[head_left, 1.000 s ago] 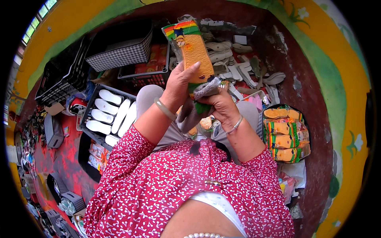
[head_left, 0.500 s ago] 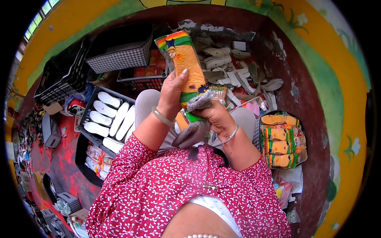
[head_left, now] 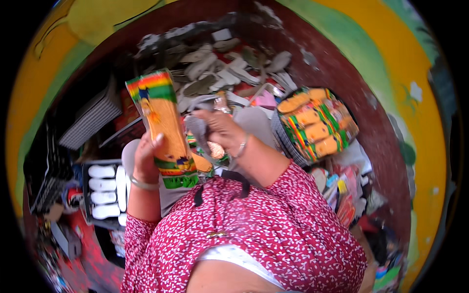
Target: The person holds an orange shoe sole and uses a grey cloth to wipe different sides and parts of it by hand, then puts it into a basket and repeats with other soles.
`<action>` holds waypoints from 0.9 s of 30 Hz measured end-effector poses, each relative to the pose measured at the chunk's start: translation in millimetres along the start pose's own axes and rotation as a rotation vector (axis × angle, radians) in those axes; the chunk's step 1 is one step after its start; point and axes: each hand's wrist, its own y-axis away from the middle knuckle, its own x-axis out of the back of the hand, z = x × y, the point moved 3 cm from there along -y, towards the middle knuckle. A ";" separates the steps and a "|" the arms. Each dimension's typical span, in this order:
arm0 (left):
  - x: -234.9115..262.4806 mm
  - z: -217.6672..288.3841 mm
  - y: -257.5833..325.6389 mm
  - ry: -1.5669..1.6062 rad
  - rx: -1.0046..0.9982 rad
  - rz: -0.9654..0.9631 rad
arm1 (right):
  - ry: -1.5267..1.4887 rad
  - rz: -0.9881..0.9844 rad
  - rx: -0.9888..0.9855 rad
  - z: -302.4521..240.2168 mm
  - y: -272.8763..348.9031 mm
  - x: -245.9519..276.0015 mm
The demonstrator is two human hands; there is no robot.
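Grips a packet (head_left: 172, 133) in the left hand (head_left: 147, 155), over the left leg (head_left: 128, 155), with long axis slanting and top pointing forward and left; pinches a grey piece (head_left: 197, 129) in the right hand (head_left: 223, 130)

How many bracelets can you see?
2: one bracelet at the wrist of the left hand, which holds an orange packet; another bracelet at the wrist of the right hand, which holds a grey thing. Others may be hidden.

Half hidden, half blurred
The packet (head_left: 168, 129) hides most fingers of the left hand (head_left: 144, 157); the right hand (head_left: 222, 129) and its grey piece (head_left: 198, 131) are blurred. The left forearm (head_left: 143, 201) covers part of the tray (head_left: 100, 162); the lower edge crops the shirt (head_left: 244, 229).
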 end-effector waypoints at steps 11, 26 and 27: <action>-11.3 -50.7 -16.8 -0.048 -0.062 0.092 | -0.092 0.461 -0.192 -4.6 10.0 -2.1; 18.1 -47.4 -33.8 -0.110 -0.064 0.182 | 0.618 0.287 0.164 -115.1 54.0 130.0; 26.8 -44.4 -32.5 -0.162 -0.059 0.228 | 0.979 0.376 0.201 -149.7 63.8 149.4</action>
